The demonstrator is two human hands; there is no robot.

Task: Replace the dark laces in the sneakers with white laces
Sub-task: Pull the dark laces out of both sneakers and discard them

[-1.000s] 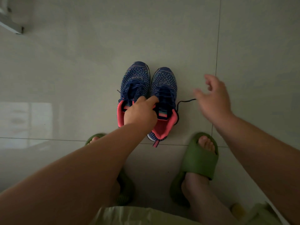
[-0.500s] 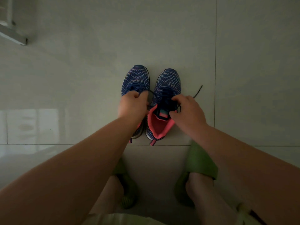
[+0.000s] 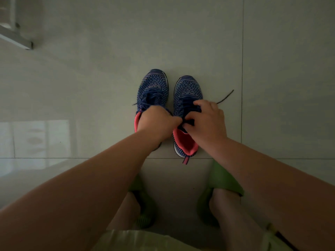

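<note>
Two blue knit sneakers with pink linings stand side by side on the tiled floor, toes pointing away: the left sneaker (image 3: 154,86) and the right sneaker (image 3: 187,89). Both carry dark laces. My left hand (image 3: 155,122) lies over the left sneaker's opening, its fingertips reaching across to the right sneaker's tongue. My right hand (image 3: 206,122) curls over the right sneaker's lacing and pinches the dark lace at the tongue. One loose dark lace end (image 3: 225,96) trails out to the right on the floor. No white laces are in view.
My feet in green slippers (image 3: 223,180) stand just behind the sneakers. A pale furniture edge (image 3: 16,39) sits at the far left. Grey floor tiles (image 3: 281,87) surround the shoes.
My right hand swung in from the right onto the right sneaker's laces. My left hand shifted toward the right sneaker's tongue. The loose lace end now points up and right.
</note>
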